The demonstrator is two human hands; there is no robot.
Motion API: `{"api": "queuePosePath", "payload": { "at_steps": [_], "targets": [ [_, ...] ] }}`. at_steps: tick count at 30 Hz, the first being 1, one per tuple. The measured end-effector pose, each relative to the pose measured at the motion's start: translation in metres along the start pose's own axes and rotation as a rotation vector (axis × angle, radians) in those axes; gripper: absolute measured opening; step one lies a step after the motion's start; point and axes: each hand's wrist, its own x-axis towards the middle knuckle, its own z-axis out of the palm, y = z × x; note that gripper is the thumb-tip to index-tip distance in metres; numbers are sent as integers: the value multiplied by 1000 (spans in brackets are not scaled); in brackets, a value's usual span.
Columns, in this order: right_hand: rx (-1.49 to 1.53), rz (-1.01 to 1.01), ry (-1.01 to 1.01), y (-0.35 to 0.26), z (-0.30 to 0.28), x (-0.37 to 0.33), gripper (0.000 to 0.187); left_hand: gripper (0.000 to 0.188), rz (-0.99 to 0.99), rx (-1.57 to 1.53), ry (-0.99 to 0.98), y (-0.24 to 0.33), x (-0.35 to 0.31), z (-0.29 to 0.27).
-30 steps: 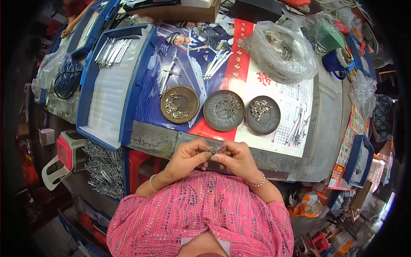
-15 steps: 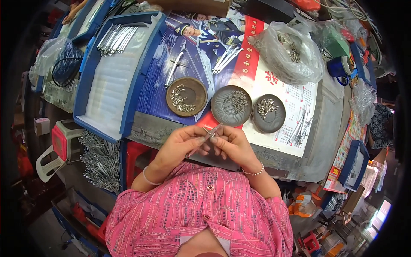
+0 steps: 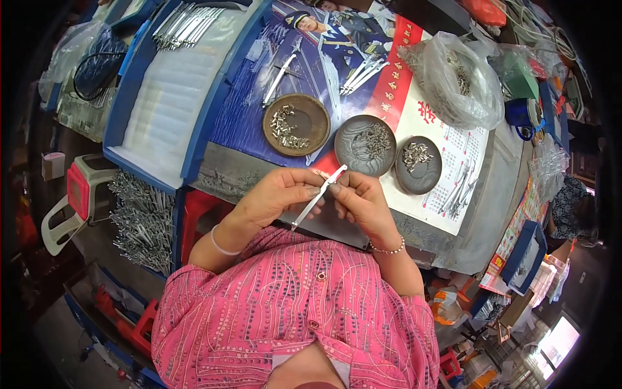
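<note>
In front of my chest, both hands hold one slim silvery metal bar [image 3: 315, 200], which slants from upper right to lower left. My left hand [image 3: 280, 196] is closed, its thumb and fingers pinching the bar's middle. My right hand [image 3: 364, 201] pinches near the bar's upper end; whether a small part sits between those fingertips is hidden. Just beyond the hands stand a brown bowl [image 3: 316, 118] of small metal pins, a dark grey bowl [image 3: 348, 146] of tiny metal pieces, and a smaller dark bowl [image 3: 420, 183] of short brassy pieces.
A long blue tray [image 3: 193, 152] at left carries a row of metal bars [image 3: 186, 27]. Below it lies a heap of bars [image 3: 144, 220]. More loose bars [image 3: 364, 76] rest on the poster [image 3: 249, 120]. A plastic bag [image 3: 483, 97] of metal parts sits at back right.
The bar has turned and now shows its long bright side, and the hands sit slightly farther apart. The whole view has shifted, with the table's things a little higher and rightward.
</note>
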Motion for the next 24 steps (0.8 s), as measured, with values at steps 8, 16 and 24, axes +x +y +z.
{"api": "queuePosePath", "payload": {
  "at_steps": [8,16,24],
  "targets": [
    [-50,-50,-12,0,7,1,18,23,77,39,26,-4,-4,0],
    [-242,-221,-43,15,3,-4,14,18,415,260,272,12,-8,-26],
    [-358,-241,-5,19,0,-31,13,35,734,473,618,87,45,-72]
  ]
}}
